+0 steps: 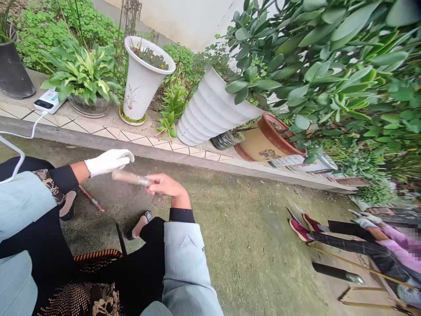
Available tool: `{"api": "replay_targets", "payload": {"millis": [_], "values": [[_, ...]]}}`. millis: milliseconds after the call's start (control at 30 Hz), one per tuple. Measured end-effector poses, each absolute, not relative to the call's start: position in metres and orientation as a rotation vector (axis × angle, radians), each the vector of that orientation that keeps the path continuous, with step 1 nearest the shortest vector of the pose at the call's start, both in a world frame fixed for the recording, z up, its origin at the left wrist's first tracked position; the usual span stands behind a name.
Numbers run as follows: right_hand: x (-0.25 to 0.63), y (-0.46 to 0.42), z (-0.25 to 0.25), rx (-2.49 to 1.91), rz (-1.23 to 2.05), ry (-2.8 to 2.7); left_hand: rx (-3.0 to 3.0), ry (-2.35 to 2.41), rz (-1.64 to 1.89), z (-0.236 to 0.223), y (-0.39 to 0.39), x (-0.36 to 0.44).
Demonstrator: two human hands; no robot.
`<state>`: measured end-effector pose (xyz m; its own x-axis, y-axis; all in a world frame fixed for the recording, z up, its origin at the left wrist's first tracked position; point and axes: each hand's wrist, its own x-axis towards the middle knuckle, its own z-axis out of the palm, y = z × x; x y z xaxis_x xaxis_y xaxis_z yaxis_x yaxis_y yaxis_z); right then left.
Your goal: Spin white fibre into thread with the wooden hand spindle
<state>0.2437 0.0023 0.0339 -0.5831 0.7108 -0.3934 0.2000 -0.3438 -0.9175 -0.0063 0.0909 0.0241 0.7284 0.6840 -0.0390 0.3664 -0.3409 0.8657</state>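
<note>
My left hand (108, 162), in a white knitted glove, is raised above the concrete with its fingers bent towards the thumb. A faint thin line shows by its fingertips; what they pinch is too small to make out. Bare and closed, my right hand (166, 186) grips a blurred stick-like tool (127, 177). This tool has a pale pinkish length pointing at the glove and a shiny band by my fingers. Its tip is just below the gloved fingertips; contact cannot be made out. A reddish-brown stick (91, 198) lies on the ground beside my shoe.
Along the tiled ledge (158, 141) stand a white pot (143, 87), a ribbed white planter (210, 109) and a tan pot (255, 142). A white device (49, 102) with a cable sits at left. Another person (355, 241) with gloved hands sits at right.
</note>
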Motion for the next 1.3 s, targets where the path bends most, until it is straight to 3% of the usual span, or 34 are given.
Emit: {"api": "replay_targets", "payload": {"millis": [100,200,400,567,667,733,867,967,1033,1167,1300], "values": [[0.250,0.003,0.041,-1.155,1.655,-1.213,1.619,0.783,0.577,0.023,0.086,-0.003],[0.250,0.006,0.037,-1.179,1.564,-1.043,1.467,0.791,0.601,0.021,0.080,-0.001],[0.247,0.013,0.023,-1.318,1.490,-0.926,1.783,0.725,0.441,0.023,0.076,-0.001],[0.240,0.019,0.005,-1.706,1.366,-1.127,2.318,0.770,0.223,0.019,0.073,0.004],[0.229,0.019,-0.004,-2.046,1.186,-1.489,2.481,0.679,0.141,0.012,0.068,0.007],[0.223,0.017,-0.005,-2.151,1.254,-1.733,2.515,0.626,0.095,0.008,0.065,0.008],[0.224,0.011,0.006,-1.850,1.927,-2.015,2.465,0.560,0.065,0.009,0.064,0.006],[0.236,0.006,0.023,-1.429,2.178,-1.869,2.214,0.576,0.157,0.014,0.070,0.004],[0.246,0.002,0.034,-1.263,2.109,-1.632,1.945,0.610,0.265,0.016,0.074,0.003],[0.261,0.001,0.046,-1.214,1.671,-1.181,1.515,0.744,0.553,0.013,0.078,0.003],[0.266,0.005,0.039,-1.296,1.436,-0.913,1.539,0.947,0.620,0.015,0.077,0.001]]}}
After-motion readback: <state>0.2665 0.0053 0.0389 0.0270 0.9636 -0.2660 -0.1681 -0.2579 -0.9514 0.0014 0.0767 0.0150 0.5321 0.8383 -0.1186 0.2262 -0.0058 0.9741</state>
